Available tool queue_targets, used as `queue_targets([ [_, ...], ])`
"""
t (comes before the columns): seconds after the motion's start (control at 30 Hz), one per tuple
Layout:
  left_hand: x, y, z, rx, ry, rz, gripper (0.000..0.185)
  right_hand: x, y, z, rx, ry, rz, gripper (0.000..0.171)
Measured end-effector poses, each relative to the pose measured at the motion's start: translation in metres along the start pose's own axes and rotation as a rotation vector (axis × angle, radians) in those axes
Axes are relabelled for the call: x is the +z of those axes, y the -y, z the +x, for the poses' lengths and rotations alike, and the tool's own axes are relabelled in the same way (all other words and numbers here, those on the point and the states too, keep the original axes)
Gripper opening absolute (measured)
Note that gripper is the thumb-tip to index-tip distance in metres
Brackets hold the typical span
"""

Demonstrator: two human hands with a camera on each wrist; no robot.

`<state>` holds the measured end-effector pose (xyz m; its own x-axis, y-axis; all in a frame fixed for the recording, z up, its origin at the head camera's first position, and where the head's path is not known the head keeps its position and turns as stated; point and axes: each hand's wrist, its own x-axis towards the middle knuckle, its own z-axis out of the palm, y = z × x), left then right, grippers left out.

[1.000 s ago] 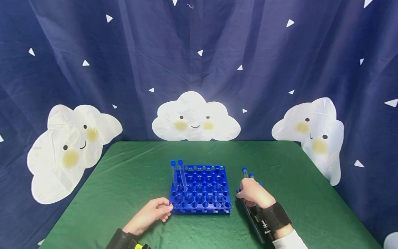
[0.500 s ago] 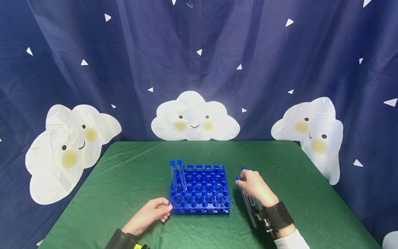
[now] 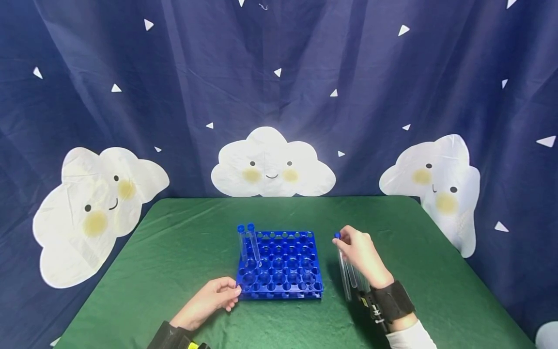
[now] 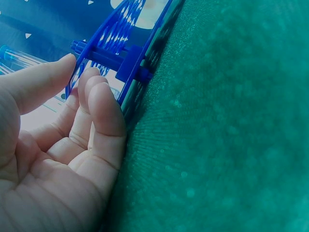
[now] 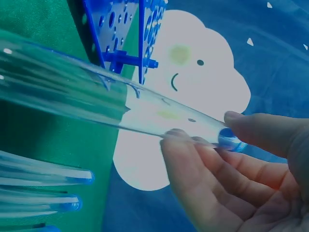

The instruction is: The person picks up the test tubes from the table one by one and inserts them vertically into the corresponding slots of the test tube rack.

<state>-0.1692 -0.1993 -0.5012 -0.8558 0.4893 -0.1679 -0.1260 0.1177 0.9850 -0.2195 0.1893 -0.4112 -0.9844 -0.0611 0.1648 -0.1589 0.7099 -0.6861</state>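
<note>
- Right now the right hand [image 3: 359, 252] pinches a clear plastic test tube with a blue cap [image 3: 343, 269] near its capped end, thumb and fingertips closed round it, as the right wrist view shows plainly [image 5: 145, 113].
- That tube hangs off the tabletop, cap uppermost and away from the person, its long axis slanting down and back toward the wrist.
- It sits just to the right of the blue plastic test-tube rack [image 3: 281, 265], apart from it; the rack's open holes lie to the left of the tube.
- More clear tubes [image 5: 41, 188] lie on the green cloth tabletop [image 3: 183, 252] below that hand.
- Meanwhile the left hand [image 3: 209, 300] rests at the rack's near left corner, loosely curled fingers touching its edge [image 4: 104, 104], clasping nothing.
- Two capped tubes [image 3: 248, 242] stand tilted in the rack's far left holes.
- No brand, label or readable writing shows on tubes or rack.
</note>
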Motion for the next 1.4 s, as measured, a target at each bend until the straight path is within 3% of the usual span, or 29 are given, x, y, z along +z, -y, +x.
queue_targets([
  [0.37, -0.001, 0.002, 0.0, 0.0, 0.001, -0.006, 0.017, -0.002, 0.007, -0.001, -0.09, -0.137, 0.007, 0.015],
  [0.9, 0.0, 0.0, 0.0, -0.005, 0.002, -0.022, 0.022, -0.002, 0.04, 0.006, -0.271, -0.344, -0.058, 0.019],
  [1.13, -0.002, 0.002, 0.001, -0.006, 0.001, -0.016, 0.023, 0.006, 0.056, 0.008, -0.35, -0.427, -0.005, 0.017],
  [1.4, -0.002, 0.004, 0.001, -0.005, -0.001, -0.023, 0.022, 0.022, 0.077, 0.009, -0.382, -0.436, 0.08, 0.017],
])
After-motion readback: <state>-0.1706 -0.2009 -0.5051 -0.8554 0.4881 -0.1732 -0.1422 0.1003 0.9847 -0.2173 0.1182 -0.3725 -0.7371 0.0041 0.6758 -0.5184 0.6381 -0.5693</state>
